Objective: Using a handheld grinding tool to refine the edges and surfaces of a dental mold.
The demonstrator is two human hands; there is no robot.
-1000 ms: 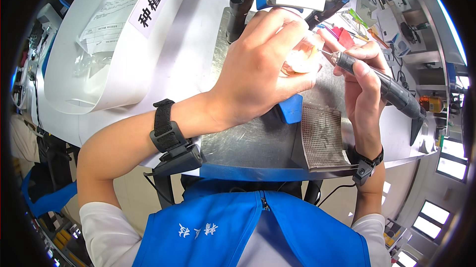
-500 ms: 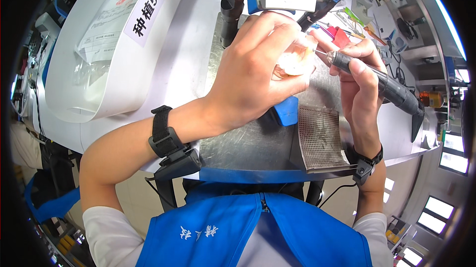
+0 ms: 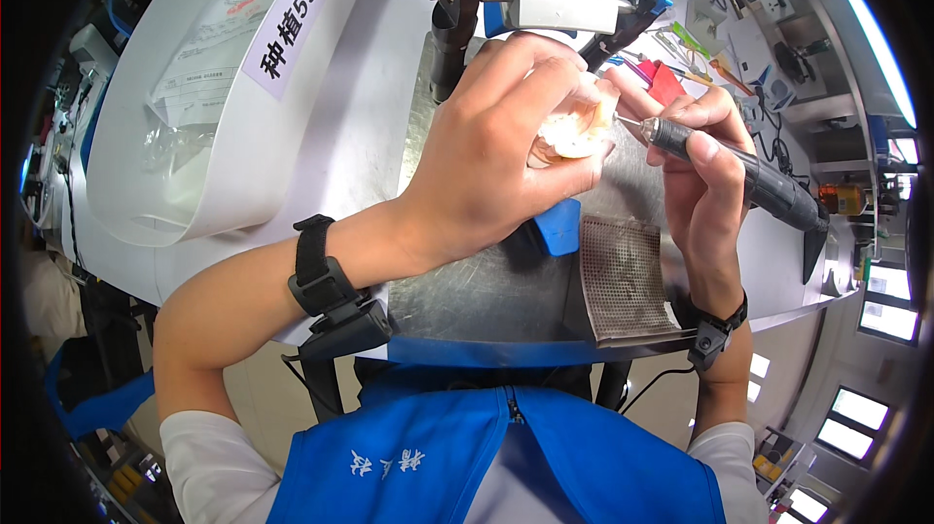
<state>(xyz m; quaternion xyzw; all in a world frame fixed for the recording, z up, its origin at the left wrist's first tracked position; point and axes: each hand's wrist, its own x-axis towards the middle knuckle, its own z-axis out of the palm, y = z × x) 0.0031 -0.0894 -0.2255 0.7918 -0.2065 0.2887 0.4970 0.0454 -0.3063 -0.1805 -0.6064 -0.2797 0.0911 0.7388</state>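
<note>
My left hand [image 3: 516, 130] is closed round a cream-coloured dental model [image 3: 576, 135], which shows between the thumb and the curled fingers. In my right hand [image 3: 708, 149] is a dark rotary handpiece [image 3: 771, 183], gripped much like a pen. Its thin metal bur points left at the model's right edge; whether the tip touches cannot be made out. Behind my left hand stands a dental articulator [image 3: 564, 4] with a pale metal block and blue-capped dark posts. Part of the model is hidden by my left fingers.
A perforated metal mesh plate [image 3: 628, 281] lies by the bench's front edge, beside a blue block [image 3: 558, 226]. On the left stands a white bin [image 3: 219, 174] with papers and a clear bag inside. Pens, a red piece [image 3: 665, 84] and cables lie at the far right.
Both hands, the model and the handpiece keep nearly the same pose. The bench and articulator sit slightly lower in the picture, and more white material shows behind the articulator.
</note>
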